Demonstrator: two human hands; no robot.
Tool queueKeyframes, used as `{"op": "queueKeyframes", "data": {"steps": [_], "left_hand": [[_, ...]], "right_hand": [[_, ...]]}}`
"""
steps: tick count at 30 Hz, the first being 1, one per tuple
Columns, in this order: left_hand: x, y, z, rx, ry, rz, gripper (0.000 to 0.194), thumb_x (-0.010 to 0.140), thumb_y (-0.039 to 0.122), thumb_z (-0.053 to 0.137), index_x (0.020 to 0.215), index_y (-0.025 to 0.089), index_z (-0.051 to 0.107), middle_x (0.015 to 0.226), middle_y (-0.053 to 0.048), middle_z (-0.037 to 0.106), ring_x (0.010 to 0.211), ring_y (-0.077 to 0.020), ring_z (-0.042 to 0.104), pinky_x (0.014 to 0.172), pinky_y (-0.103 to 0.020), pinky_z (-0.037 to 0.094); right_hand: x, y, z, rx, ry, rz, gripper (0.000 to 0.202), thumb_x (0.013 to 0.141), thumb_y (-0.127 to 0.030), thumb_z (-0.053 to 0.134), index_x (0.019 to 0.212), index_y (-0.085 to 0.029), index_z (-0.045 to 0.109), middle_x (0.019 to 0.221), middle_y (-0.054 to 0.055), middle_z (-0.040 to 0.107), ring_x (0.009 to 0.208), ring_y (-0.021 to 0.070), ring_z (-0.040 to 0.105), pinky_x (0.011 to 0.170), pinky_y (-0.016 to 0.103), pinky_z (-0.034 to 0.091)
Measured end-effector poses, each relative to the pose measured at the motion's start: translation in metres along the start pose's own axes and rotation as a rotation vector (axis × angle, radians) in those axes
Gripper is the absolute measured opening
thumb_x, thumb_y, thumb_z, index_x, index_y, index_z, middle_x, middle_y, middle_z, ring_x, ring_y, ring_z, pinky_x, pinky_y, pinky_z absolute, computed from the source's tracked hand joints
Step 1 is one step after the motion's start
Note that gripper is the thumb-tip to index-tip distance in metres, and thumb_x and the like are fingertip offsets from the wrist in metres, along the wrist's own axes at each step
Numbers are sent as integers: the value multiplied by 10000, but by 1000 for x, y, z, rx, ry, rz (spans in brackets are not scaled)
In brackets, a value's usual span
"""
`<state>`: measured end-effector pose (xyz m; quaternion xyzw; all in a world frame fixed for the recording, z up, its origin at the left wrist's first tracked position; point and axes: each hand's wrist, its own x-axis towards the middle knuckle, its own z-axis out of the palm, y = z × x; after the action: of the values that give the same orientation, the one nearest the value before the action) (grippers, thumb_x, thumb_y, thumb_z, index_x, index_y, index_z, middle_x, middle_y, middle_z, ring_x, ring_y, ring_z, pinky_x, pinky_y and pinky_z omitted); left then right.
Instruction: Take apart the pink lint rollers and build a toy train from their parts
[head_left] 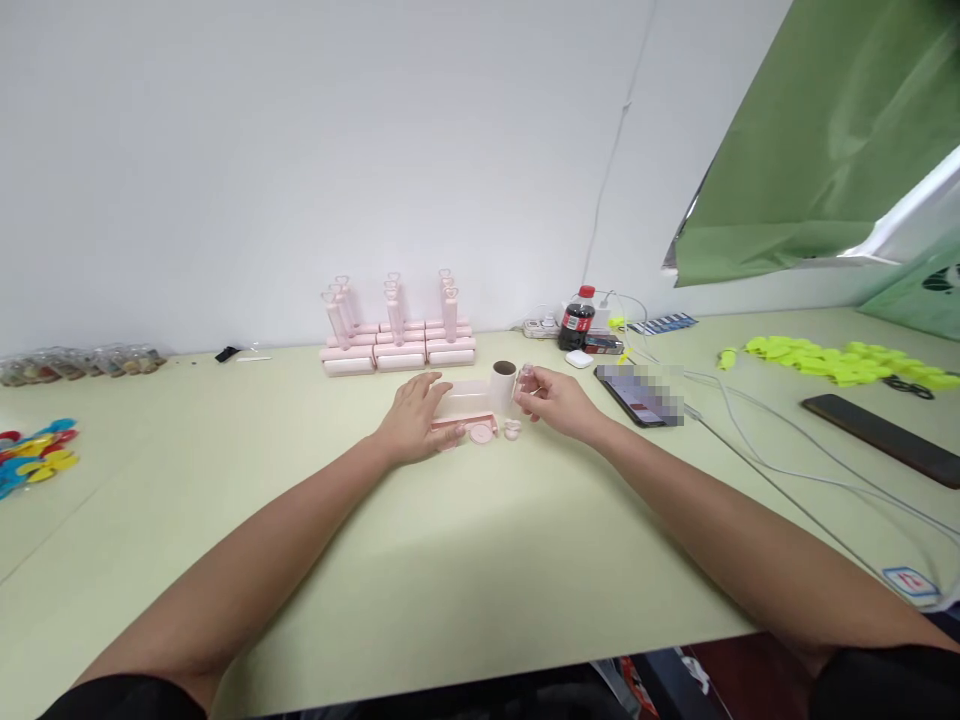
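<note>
My left hand point(414, 418) rests with spread fingers at the left ends of a clear pale cover point(466, 397) and a pink plastic tray-like part point(450, 424), its thumb at the pink part. My right hand point(556, 402) is closed in a pinch on a small translucent pink piece point(527, 374), just right of an upright white roll point(502, 389) with a brown core. Between my hands lie a round pink disc point(481, 433) and a small pale pink knob-like piece point(512, 430). Some of the cover's left side is hidden by my left fingers.
Pink holders point(400, 355) with upright heart-topped handles point(393, 312) stand in rows by the wall. Rightward are a cola bottle point(577, 320), a white case point(578, 359), a phone point(637, 394), cables point(795, 464) and yellow-green pieces point(847, 360). Colourful pieces point(37, 455) lie far left.
</note>
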<state>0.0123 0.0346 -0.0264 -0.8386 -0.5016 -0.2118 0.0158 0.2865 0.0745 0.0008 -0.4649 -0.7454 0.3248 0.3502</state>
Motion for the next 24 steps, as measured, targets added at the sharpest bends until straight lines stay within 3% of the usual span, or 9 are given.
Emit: {"op": "queueKeyframes", "data": {"steps": [6,13,18,24], "left_hand": [[13,-2,6,-76,-31,60,749,873,660,428,1436,170,373,1485,-156,367,1372,-307,310,1129,-495,276],[9,-1,8,-102,-47,158,685,887,598,460,1404,150,420,1449,-144,423,1353,-283,348,1133,-456,304],[4,5,7,-90,-70,149,725,881,621,451,1410,127,415,1487,-173,368,1399,-306,292,1159,-466,270],[1,9,6,-36,-126,142,896,795,751,463,1459,161,349,1554,-178,258,1446,-351,195,1166,-519,214]], "right_hand": [[4,10,13,-139,-5,-21,149,760,-336,618,778,-200,561,747,5,668,669,164,634,584,260,474],[13,13,14,-197,19,6,192,757,-369,634,762,-204,537,742,6,667,663,164,625,573,254,437],[12,9,16,-262,61,19,208,734,-370,671,777,-202,556,791,22,675,704,173,614,608,267,420],[5,3,14,-286,-12,45,255,751,-449,657,772,-196,638,763,28,694,667,170,600,590,264,402]]}}
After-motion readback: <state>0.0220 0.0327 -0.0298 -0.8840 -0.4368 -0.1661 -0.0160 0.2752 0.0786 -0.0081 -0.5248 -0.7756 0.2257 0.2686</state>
